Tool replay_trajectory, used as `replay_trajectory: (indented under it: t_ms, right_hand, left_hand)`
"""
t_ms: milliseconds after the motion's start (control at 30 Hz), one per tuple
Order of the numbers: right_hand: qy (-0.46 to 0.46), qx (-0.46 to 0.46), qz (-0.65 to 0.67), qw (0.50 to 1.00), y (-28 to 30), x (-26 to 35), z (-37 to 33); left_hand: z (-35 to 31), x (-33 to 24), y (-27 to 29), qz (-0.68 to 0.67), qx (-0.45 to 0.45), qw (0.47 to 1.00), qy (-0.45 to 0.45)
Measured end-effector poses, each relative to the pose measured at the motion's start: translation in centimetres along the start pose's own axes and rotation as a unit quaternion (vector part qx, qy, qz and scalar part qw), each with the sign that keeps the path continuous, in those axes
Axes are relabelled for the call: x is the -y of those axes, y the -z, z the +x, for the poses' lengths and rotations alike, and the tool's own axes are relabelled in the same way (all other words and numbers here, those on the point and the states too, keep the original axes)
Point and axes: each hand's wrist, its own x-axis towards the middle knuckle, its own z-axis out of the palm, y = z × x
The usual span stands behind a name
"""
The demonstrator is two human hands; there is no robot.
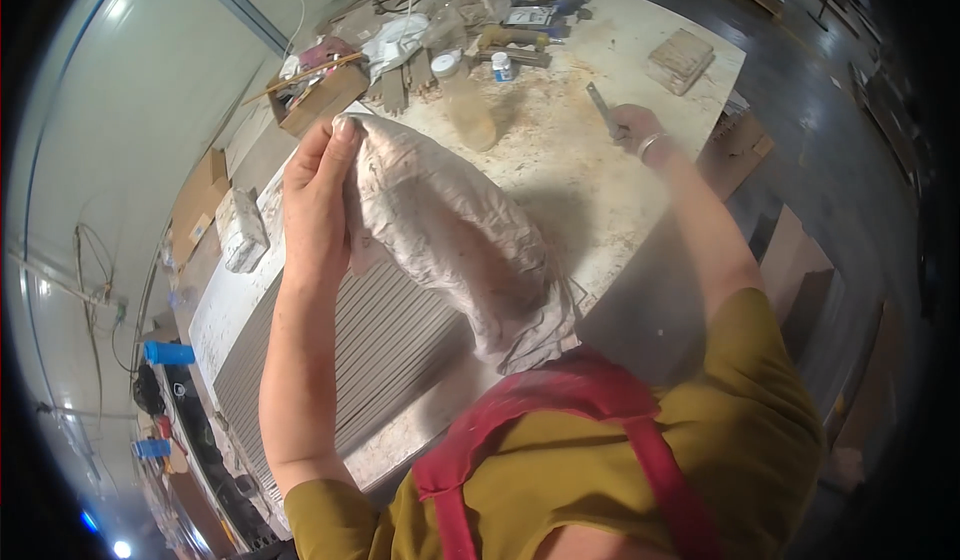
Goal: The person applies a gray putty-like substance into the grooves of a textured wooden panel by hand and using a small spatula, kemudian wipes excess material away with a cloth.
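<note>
The left hand (pixel 320 182) grips 1 upper corner of the pale cloth (pixel 435 205), with the thumb pressed on the fabric. The cloth hangs from this corner and slants down to the right; its lower end lies just beside the red apron (pixel 560 390). The cloth is in front of the table (pixel 640 200) and partly above the grey strips (pixel 385 345).

Handling: judged by its creases, the cloth is light, soft and limp, with little risk of breakage. Hold it at a corner or edge; 2 points of hold should spread it flatter.

The right hand (pixel 638 130), well apart from the cloth, is closed around a narrow flat tool (pixel 600 108). The tool appears stiff and thin; hold it by the end within the fist.
</note>
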Motion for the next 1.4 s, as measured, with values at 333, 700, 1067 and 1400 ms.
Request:
replay_trajectory:
  t_ms: [333, 700, 1067, 1400]
  right_hand:
    - [0.133, 0.174, -0.193, 0.956, -9.2, 1.9, -5.4]
    - [0.012, 0.323, 0.029, 0.946, -7.2, -1.0, -6.7]
    - [0.259, 0.152, -0.355, 0.885, -16.1, 3.3, -2.7]
    - [0.324, -0.102, -0.490, 0.803, -14.6, -1.0, 19.9]
  left_hand:
    - [1.5, 4.3, 0.3, 0.032, -0.006, 0.999, 0.027]
    - [0.9, 7.1, 8.5, 0.222, -0.162, 0.954, -0.119]
    - [-11.2, 14.2, 18.3, 0.434, -0.173, 0.878, 0.099]
    - [-22.4, 14.0, 17.0, 0.225, -0.355, 0.895, 0.148]
